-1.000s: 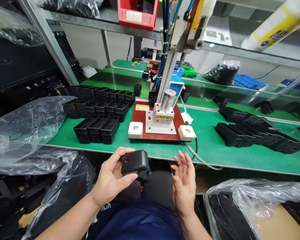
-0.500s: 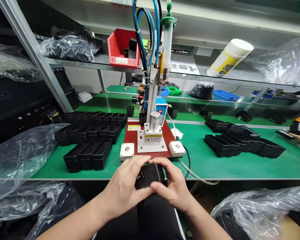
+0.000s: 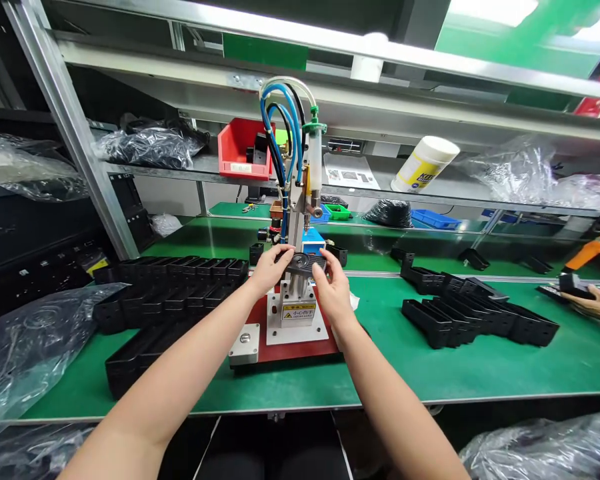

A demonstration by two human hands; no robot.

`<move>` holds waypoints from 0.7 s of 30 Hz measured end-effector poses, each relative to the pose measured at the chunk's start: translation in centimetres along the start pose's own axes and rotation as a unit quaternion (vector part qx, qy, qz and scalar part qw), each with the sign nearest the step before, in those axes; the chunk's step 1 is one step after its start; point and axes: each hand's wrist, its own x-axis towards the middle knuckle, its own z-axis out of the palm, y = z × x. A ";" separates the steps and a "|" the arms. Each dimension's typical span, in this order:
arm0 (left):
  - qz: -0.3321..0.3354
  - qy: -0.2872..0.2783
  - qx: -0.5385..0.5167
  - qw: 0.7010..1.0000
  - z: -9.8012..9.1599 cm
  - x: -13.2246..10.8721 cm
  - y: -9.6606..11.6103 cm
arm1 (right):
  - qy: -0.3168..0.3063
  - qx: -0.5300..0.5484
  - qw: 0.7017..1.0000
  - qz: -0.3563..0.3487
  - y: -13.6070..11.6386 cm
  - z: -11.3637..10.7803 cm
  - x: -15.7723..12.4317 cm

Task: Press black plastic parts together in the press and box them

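Observation:
Both my hands hold a black plastic housing (image 3: pixel 304 264) over the metal post of a small fixture (image 3: pixel 297 312) on a red base plate (image 3: pixel 285 349). My left hand (image 3: pixel 270 268) grips the housing's left end. Gripping the right end is my right hand (image 3: pixel 332 287). A dispensing head (image 3: pixel 314 167) with blue hoses and a syringe hangs right above the housing. Rows of like black housings (image 3: pixel 180 290) lie to the left on the green table (image 3: pixel 480 367), and another batch (image 3: pixel 475 317) lies to the right.
A shelf above carries a red bin (image 3: pixel 240 152), a white and yellow canister (image 3: pixel 423 163) and plastic bags (image 3: pixel 150 147). Clear plastic bags (image 3: pixel 25 340) sit at the near left. Another person's hand (image 3: pixel 597 305) is at the far right with a dark item.
My hands have carried the black housing from my lap up and forward onto the fixture's post. The view has tilted upward.

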 end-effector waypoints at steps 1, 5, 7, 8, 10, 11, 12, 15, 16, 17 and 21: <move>-0.003 0.004 0.003 1.000 0.3 0.1 -0.4 | -0.008 -0.016 1.000 -0.001 0.4 0.0 -0.2; -0.021 0.042 0.029 0.998 0.5 0.5 -0.8 | -0.013 -0.023 1.000 0.010 1.1 0.3 -0.5; -0.030 0.053 0.049 0.997 0.5 0.9 -0.5 | -0.012 -0.013 1.000 0.024 1.0 0.5 -0.3; -0.034 0.055 0.058 0.996 0.6 1.1 -0.3 | -0.012 -0.010 0.999 0.029 1.0 0.6 -0.2; -0.039 0.058 0.074 0.995 0.7 1.3 0.1 | -0.008 -0.010 0.999 0.033 0.9 0.6 -0.1; -0.040 0.059 0.081 0.994 0.9 1.3 0.2 | -0.002 -0.014 0.999 0.031 0.8 0.5 -0.1; -0.041 0.059 0.086 0.994 1.0 1.3 0.3 | 0.006 -0.020 0.999 0.028 0.7 0.4 0.0; -0.044 0.052 0.093 0.993 1.4 1.4 0.4 | 0.019 -0.037 0.999 0.015 0.4 0.1 0.1; -0.047 0.048 0.091 0.994 1.4 1.5 0.3 | 0.014 -0.044 0.999 0.014 0.3 0.0 0.1; -0.051 0.044 0.088 0.994 1.4 1.6 0.1 | 0.004 -0.052 0.999 0.015 0.3 0.0 0.1; -0.067 0.027 0.082 0.994 1.1 1.5 -0.5 | -0.025 -0.073 0.997 0.027 0.4 0.3 -0.4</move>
